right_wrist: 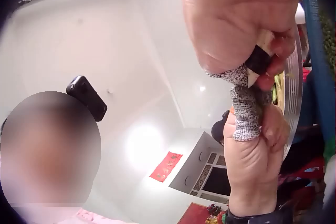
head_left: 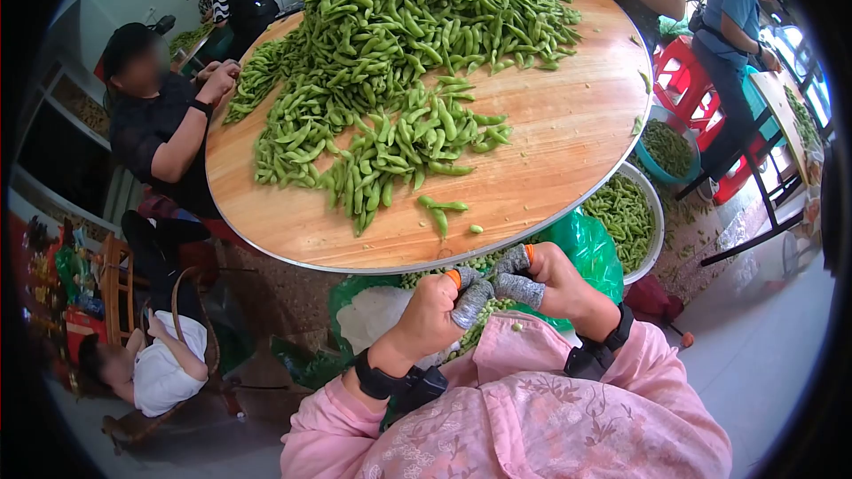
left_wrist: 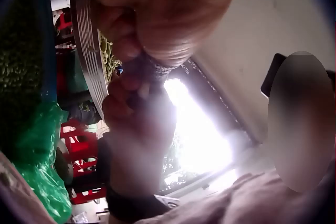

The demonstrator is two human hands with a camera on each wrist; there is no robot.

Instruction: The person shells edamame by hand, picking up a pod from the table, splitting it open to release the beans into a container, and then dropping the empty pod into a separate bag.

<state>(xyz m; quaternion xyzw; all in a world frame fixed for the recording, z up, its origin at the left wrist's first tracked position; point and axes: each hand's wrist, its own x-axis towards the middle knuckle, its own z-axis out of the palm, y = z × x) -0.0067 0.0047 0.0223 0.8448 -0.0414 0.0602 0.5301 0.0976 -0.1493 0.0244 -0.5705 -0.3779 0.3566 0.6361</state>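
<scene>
Left hand (head_left: pixel 428 312) and right hand (head_left: pixel 561 282) meet just below the table's near edge, fingers curled and thumb tips close together. Grey knit sleeves (head_left: pixel 518 289) with orange edges cover the thumbs. In the right wrist view, the right hand's fingers curl round a pale piece with a black band (right_wrist: pixel 259 60). I cannot tell what the left hand pinches; its fingertips are hidden. Below the hands lie shelled green beans (head_left: pixel 479 324). On the round wooden table (head_left: pixel 568 137) stands a large heap of edamame pods (head_left: pixel 399 44), with a few loose pods (head_left: pixel 442 211) near its front.
Green plastic bags (head_left: pixel 590 257) flank the lap. A white basin (head_left: pixel 657 244) of pods stands right of the table, with a blue basin (head_left: pixel 695 173) beyond it. Red stools (head_left: pixel 679 80) are at the right. Other people sit around, one at the table's left (head_left: pixel 169 124).
</scene>
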